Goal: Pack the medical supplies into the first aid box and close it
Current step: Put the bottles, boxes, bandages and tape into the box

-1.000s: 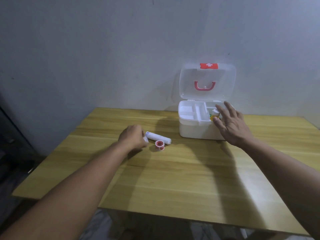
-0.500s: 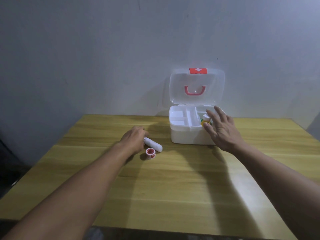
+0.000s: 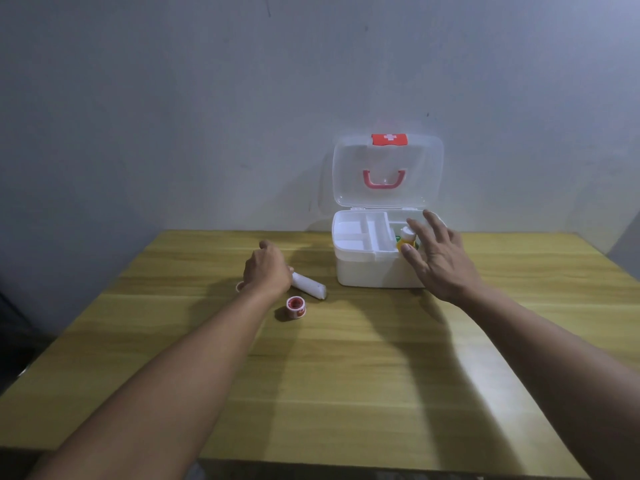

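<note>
The white first aid box (image 3: 375,271) stands at the back of the table, its clear lid (image 3: 388,171) upright with a red handle. A small bottle (image 3: 406,237) with a yellow label sits in the box's right compartment. My right hand (image 3: 438,259) hovers over that compartment, fingers spread, just beside the bottle. My left hand (image 3: 266,270) is curled over the left end of a white bandage roll (image 3: 310,285) lying on the table. A red-and-white tape roll (image 3: 295,307) lies just in front of it. Another small roll (image 3: 239,286) peeks out left of my left hand.
The wooden table (image 3: 346,375) runs to a front edge near me and a left edge beside dark floor. A grey wall rises right behind the box. The box's left tray compartments (image 3: 356,233) hold nothing.
The bandage roll has swung to point toward the lower right under my left hand. A second small roll now shows left of that hand. My right hand stays over the box.
</note>
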Tool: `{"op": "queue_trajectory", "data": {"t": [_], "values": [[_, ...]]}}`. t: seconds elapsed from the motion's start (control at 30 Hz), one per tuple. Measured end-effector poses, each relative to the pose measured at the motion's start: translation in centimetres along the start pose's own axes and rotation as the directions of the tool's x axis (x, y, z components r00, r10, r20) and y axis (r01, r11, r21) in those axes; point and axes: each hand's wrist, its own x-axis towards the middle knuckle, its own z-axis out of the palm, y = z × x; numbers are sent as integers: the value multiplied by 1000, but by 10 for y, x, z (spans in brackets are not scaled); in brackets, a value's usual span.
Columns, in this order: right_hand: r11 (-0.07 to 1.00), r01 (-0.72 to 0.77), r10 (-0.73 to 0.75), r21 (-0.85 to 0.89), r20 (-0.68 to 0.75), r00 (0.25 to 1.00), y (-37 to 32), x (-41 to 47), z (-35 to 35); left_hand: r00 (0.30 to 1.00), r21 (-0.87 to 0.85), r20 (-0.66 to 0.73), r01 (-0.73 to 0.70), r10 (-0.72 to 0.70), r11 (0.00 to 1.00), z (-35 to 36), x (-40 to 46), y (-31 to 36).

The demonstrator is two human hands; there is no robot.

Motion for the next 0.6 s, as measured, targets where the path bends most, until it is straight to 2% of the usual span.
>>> {"op": "queue_trajectory", "data": {"t": [0.1,0.3,0.47,0.6], "values": [[1000,2,-2,-1,-4,1000,0,1,0,997,-5,50,64,-63,998,3,1,6],[1000,6,-6,3,-9,1000,1,1,1,995,-93,88,51,-43,994,16,6,14],[1000,9,-9,15,-19,1000,1,1,2,1000,-202,-14,22,-25,979,26,2,21],[1000,6,-6,13,-16,1000,2,2,2,1000,-162,-20,4,-7,987,29,0,26]]}}
